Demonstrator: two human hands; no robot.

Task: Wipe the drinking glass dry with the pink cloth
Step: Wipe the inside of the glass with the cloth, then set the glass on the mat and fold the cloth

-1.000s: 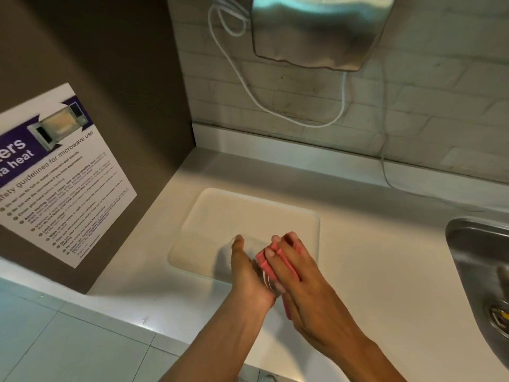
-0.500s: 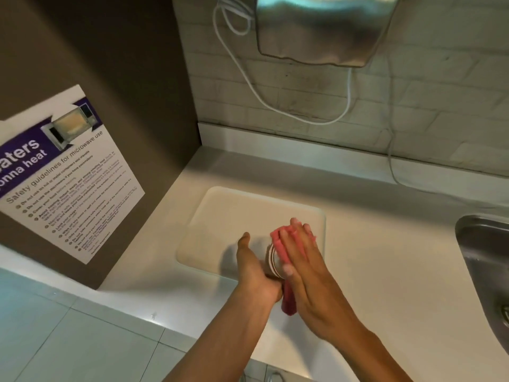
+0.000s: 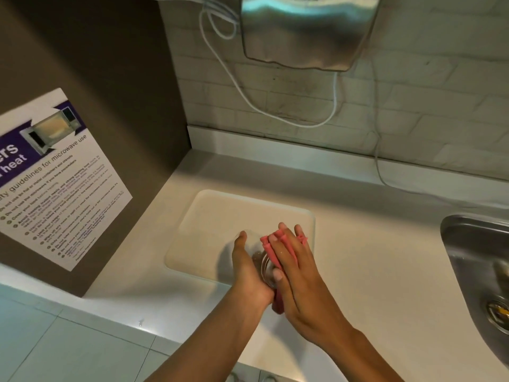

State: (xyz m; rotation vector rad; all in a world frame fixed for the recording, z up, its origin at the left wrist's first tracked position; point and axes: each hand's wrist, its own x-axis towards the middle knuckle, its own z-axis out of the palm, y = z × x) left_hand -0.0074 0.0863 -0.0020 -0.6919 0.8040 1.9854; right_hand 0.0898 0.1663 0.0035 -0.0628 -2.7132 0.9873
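Glass (image 3: 265,267) between hands — cloth (image 3: 271,248) rightward

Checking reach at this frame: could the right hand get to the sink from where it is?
Probably yes. The right hand presses the pink cloth against the glass, and only bare countertop lies between it and the sink. It would have to leave the glass first.

One glass (image 3: 265,267); one cloth (image 3: 271,245); two hands (image 3: 249,267)
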